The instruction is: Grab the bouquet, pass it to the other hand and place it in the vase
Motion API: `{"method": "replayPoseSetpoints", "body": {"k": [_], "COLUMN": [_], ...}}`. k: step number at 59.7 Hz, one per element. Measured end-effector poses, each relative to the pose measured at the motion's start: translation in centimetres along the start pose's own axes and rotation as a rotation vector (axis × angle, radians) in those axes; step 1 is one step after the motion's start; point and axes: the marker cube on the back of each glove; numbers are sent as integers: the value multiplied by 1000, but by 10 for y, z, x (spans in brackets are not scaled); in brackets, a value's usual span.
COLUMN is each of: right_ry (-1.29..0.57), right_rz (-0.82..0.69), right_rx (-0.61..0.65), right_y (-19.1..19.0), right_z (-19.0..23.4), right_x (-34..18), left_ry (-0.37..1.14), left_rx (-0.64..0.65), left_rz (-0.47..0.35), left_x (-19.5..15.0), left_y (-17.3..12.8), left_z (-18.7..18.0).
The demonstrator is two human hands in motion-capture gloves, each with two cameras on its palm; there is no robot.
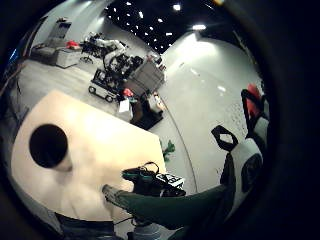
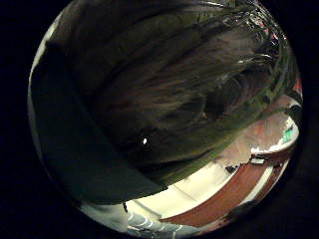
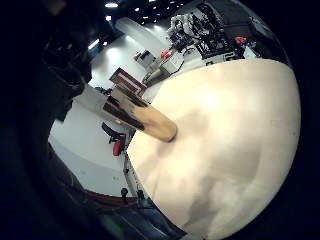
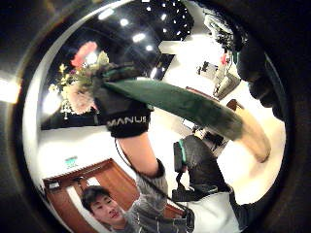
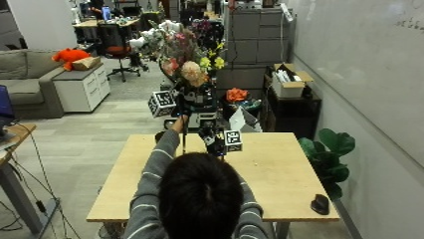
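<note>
1. The left hand (image 4: 121, 116) gripped the bouquet (image 5: 182, 55) near its flowers, held upright above the tabletop (image 5: 278, 174).
2. The right hand (image 5: 213, 135) sat low by the stems; its fingers were hidden, so I cannot tell their state.
3. It should probably clasp the stems before the left lets go; the vase (image 1: 48, 146) stood apart.

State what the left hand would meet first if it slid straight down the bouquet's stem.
Most likely the right hand, close by the wrapped stem below the left hand; the vase stands seemingly farther off.

bouquet (image 2: 169, 89) | fills view, close to palm | dark wrap beside stems
</note>
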Motion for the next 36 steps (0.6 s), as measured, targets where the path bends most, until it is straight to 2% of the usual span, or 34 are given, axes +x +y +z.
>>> {"method": "replayPoseSetpoints", "body": {"k": [2,4,7,12,22,27,29,32,33,36], "right_ry": [-103,-192,-167,-163,-208,-223,-214,-184,-173,-141], "right_rz": [89,108,72,136,81,93,133,136,135,132], "right_rx": [-17,-30,-8,13,37,26,20,25,27,33], "right_y": [7,11,10,11,12,17,20,21,22,23], "right_z": [1,1,-6,-13,-18,-18,-18,-18,-18,-18], "right_x": [-9,-18,-6,6,16,18,20,25,27,31], "left_ry": [-11,-20,-39,-39,-67,5,-49,-177,-191,-125], "left_rx": [19,38,81,130,216,203,215,215,214,235], "left_rz": [3,-5,-21,-55,-106,-88,-124,-266,-288,-191], "left_x": [-1,-1,-5,-21,-47,-52,-64,-89,-93,-82], "left_y": [-7,-12,-26,-44,-60,-60,-61,-61,-60,-57], "left_z": [-6,-13,-27,-37,-57,-64,-65,-65,-66,-71]}}
